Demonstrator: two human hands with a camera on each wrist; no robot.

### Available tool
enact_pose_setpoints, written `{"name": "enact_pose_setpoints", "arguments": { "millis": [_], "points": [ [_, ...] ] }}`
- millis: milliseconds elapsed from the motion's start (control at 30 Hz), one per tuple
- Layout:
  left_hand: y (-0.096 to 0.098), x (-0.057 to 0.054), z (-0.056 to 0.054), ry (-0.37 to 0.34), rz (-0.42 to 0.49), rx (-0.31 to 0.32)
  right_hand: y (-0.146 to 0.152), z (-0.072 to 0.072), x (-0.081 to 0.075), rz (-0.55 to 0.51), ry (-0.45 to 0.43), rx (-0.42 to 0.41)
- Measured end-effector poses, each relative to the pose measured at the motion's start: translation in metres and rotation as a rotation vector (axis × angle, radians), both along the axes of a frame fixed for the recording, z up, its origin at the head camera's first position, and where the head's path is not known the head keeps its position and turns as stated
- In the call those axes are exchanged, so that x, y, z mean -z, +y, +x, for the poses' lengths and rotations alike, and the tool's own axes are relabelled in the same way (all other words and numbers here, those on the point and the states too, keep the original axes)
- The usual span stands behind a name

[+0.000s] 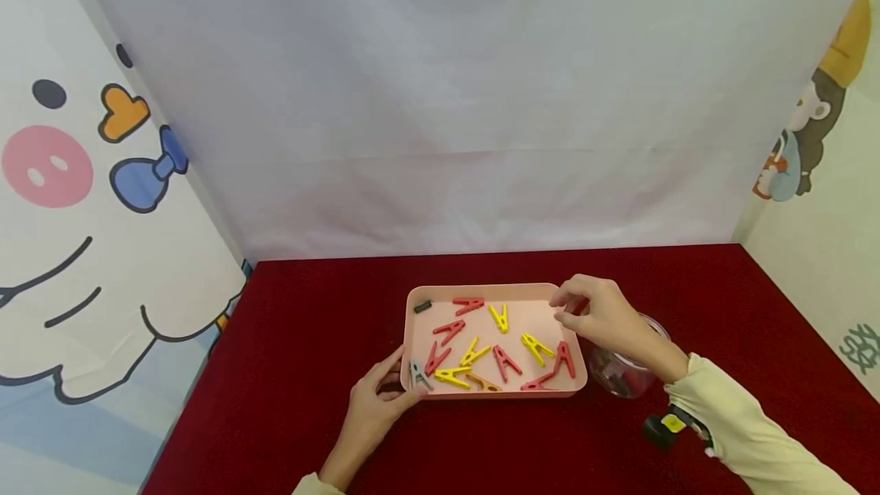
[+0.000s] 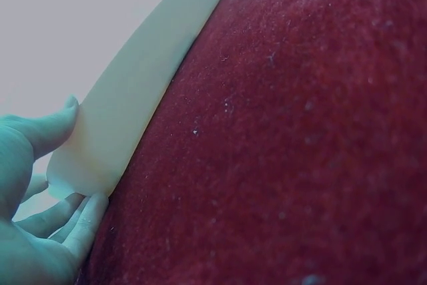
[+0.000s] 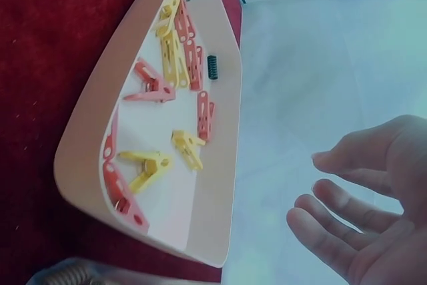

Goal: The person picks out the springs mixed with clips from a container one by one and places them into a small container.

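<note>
Left hand [image 1: 374,403]: thumb and fingers [image 2: 50,128] pinch the near-left corner of the shallow pink plastic tray [image 1: 412,298]; thumb lies on the rim, the other fingers under the corner.

Right hand [image 1: 605,319]: fingers [image 3: 347,198] loosely bent and spread, holding nothing, hovering over the tray's far-right corner. Just beside this hand, off the tray's right edge, stands a clear plastic jar [image 1: 629,376] with dark contents; what they are cannot be told.

Tray contents, counted in the head view: six red plastic clothes pegs [image 1: 468,304], four yellow pegs [image 1: 499,317], one orange peg [image 1: 483,383] at the near edge, one grey peg [image 1: 418,374] in the near-left corner beside the left thumb, one small dark spring-like piece [image 1: 422,306] in the far-left corner. Pegs lie flat and scattered, some touching.

Surface: dark red felt-covered table [image 1: 309,342]; the tray sits near the middle of it.

Room: white cloth backdrop [image 1: 447,98] behind the table's far edge; cartoon-printed panels [image 1: 76,197] at the left and right sides.
</note>
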State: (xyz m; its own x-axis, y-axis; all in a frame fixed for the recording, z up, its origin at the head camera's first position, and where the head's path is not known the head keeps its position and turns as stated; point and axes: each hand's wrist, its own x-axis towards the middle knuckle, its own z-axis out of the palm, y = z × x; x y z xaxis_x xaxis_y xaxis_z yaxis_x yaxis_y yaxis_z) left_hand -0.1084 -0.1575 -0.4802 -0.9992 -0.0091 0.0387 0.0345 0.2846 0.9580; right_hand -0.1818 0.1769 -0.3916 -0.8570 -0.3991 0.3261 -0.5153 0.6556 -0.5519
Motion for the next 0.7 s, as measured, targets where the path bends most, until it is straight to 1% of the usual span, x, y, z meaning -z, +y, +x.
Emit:
{"name": "enact_pose_setpoints", "arguments": {
  "millis": [200,267,333,467,600,700],
  "points": [
    [-0.005,0.03,-0.011,0.006,-0.02,-0.024,-0.013,-0.005,-0.001,-0.021,-0.013,-0.026],
    [-0.006,0.034,-0.012,0.009,-0.032,-0.029,-0.018,-0.006,0.0,-0.037,-0.014,-0.041],
    [-0.007,0.036,-0.013,0.01,-0.038,-0.036,-0.023,-0.008,0.002,-0.045,-0.017,-0.049],
    [-0.007,0.036,-0.013,0.0,-0.048,-0.046,-0.031,-0.01,0.006,-0.057,-0.037,-0.056],
    [-0.006,0.036,-0.013,-0.007,-0.049,-0.046,-0.037,-0.013,0.011,-0.065,-0.066,-0.061],
    [-0.006,0.036,-0.013,-0.009,-0.049,-0.041,-0.04,-0.016,0.015,-0.076,-0.07,-0.073]
  ]
}}
